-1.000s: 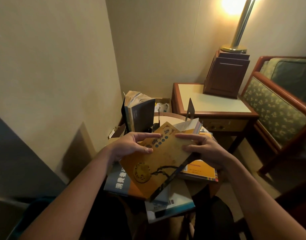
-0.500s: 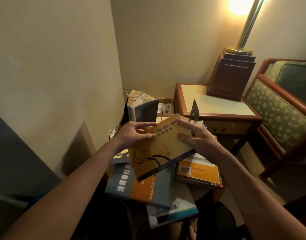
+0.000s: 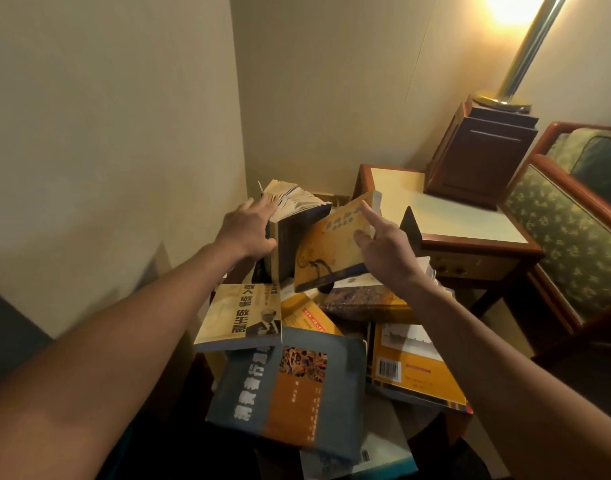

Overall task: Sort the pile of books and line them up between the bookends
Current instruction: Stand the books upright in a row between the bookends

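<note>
My right hand (image 3: 383, 247) grips a yellow-orange book (image 3: 328, 247) by its right edge, holding it tilted above the pile. My left hand (image 3: 248, 230) rests with straight fingers against the left side of a thick upright book (image 3: 293, 223) with fanned, worn pages. A dark metal bookend (image 3: 410, 226) stands upright just right of the held book. Loose books lie flat nearer me: a cream one with a portrait (image 3: 241, 317), a blue and orange one (image 3: 290, 389), and a yellow one with a barcode (image 3: 415, 368).
A wooden side table (image 3: 446, 216) with a pale top stands behind the pile, bearing a dark wooden lamp base (image 3: 480, 157). A green patterned armchair (image 3: 574, 230) is at the right. The wall (image 3: 106, 133) runs close along the left.
Both hands held the yellow-orange book over the pile. Now the left hand has let go and moved to the upright book, while the right hand carries the book farther back toward it.
</note>
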Tool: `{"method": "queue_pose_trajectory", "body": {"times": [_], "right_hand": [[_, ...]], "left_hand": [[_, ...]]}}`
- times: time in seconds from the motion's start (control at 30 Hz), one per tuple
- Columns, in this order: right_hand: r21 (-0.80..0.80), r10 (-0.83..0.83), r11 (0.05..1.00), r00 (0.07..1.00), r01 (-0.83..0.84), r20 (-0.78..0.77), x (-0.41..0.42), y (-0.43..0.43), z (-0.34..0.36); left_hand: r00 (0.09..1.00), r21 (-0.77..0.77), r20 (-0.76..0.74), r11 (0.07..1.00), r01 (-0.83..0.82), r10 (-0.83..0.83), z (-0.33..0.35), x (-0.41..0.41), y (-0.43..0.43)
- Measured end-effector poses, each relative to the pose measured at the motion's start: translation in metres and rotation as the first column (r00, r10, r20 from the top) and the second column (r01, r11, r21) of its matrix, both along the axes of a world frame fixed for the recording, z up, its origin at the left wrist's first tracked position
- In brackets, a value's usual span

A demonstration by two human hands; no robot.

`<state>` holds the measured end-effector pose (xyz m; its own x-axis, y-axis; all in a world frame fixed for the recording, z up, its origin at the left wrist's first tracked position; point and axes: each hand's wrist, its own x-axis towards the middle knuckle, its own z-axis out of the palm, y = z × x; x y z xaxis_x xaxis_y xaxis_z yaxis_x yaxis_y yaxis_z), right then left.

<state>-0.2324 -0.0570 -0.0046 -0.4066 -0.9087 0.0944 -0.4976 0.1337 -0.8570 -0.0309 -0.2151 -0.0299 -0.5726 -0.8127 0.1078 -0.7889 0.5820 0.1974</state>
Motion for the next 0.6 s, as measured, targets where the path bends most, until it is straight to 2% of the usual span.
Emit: {"method": "queue_pose_trajectory", "body": {"times": [0.1, 0.17, 0.3, 0.4, 0.6], "right_hand": [[0.014, -0.019, 1.000, 0.995, 0.020, -0.097, 0.007, -0.032, -0.002], [0.029, -0.023, 0.999, 0.989, 0.027, -0.148, 0.012, -0.052, -0.007], [0.102, 0.023, 0.995, 0.956, 0.007, -0.291, 0.021, -0.086, -0.021], [0.180, 0.078, 0.984, 0.938, -0.017, -0.339, 0.025, -0.108, -0.028], [0.240, 0.169, 0.966, 0.937, -0.096, -0.306, 0.037, -0.136, -0.032]], "left_hand": [[0.991, 0.013, 0.123, 0.999, 0.045, -0.046, -0.008, -0.004, -0.015], [0.986, 0.023, 0.155, 0.998, 0.063, -0.066, -0.018, -0.005, -0.018], [0.994, -0.064, 0.084, 0.995, 0.075, -0.070, -0.035, -0.001, -0.019], [0.996, -0.122, 0.023, 0.988, 0.092, -0.090, -0.042, 0.001, -0.018], [0.988, -0.151, -0.113, 0.985, 0.084, -0.102, -0.051, -0.001, -0.019]]}}
